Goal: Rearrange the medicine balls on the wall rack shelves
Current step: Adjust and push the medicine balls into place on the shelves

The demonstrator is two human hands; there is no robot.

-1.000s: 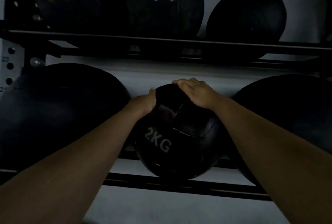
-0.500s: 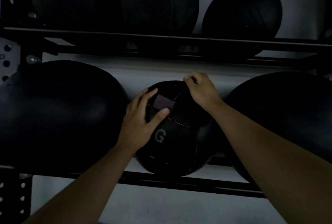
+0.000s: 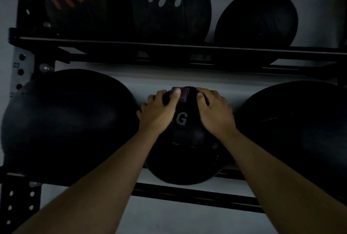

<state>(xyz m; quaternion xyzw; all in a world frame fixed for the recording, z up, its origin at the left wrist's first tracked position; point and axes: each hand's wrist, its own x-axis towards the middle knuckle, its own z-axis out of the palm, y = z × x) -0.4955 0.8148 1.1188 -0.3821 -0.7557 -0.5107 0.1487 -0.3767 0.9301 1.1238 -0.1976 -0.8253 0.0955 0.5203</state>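
A small black medicine ball (image 3: 185,151), with a grey "G" showing, rests on the lower rack shelf (image 3: 197,196) between two larger balls. My left hand (image 3: 159,113) lies on its upper left side, thumb on a purplish tag (image 3: 181,94) at the top. My right hand (image 3: 214,111) grips its upper right side. Both hands hold the ball. A big black ball (image 3: 69,125) sits to its left and another big ball (image 3: 300,132) to its right.
The upper shelf (image 3: 187,50) carries a ball with a red handprint (image 3: 84,3), one with a white handprint (image 3: 169,6) and a plain black ball (image 3: 257,19). A perforated black upright (image 3: 18,202) stands at the left. The scene is dim.
My left hand slid up from the ball's left face to its top, thumb now on the tag. My right hand spread over the upper right side. The ball turned slightly.
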